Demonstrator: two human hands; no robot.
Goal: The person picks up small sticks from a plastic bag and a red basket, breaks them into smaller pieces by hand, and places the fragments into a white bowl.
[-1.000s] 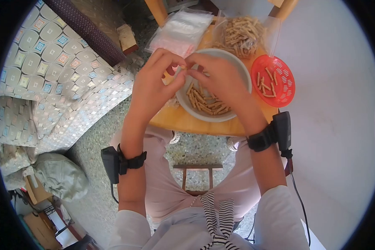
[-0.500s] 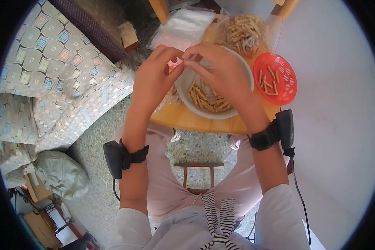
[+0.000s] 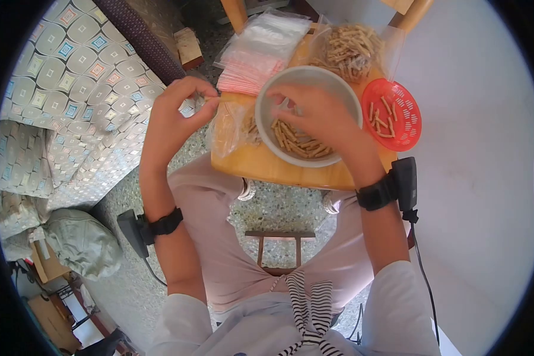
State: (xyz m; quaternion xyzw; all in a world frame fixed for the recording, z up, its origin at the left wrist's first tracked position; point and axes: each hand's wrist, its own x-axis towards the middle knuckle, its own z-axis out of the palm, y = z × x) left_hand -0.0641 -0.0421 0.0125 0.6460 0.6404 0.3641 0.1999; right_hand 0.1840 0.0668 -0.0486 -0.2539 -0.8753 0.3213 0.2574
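Grey bowl [image 3: 308, 75] at one o'clock lies under my right hand [image 3: 315, 110], fingers apart, while my left hand [image 3: 173, 118] at ten o'clock seems pinching one stick [image 3: 222, 99], best held lightly.

left hand [image 3: 181, 113]: moved away from the right hand and out to the left, now beyond the bowl; a thin stick [image 3: 226, 99] shows between thumb and fingers.
right hand [image 3: 314, 110]: its fingertips, earlier meeting the left hand's, are now apart from them, above the bowl [image 3: 314, 72].
left wrist device [image 3: 135, 233]: shifted left with the forearm.
stacked bags [image 3: 249, 77]: pink-striped edges now uncovered; fingers hid much of them before.
clear bag [image 3: 226, 132] beside the bowl: now in fuller view.
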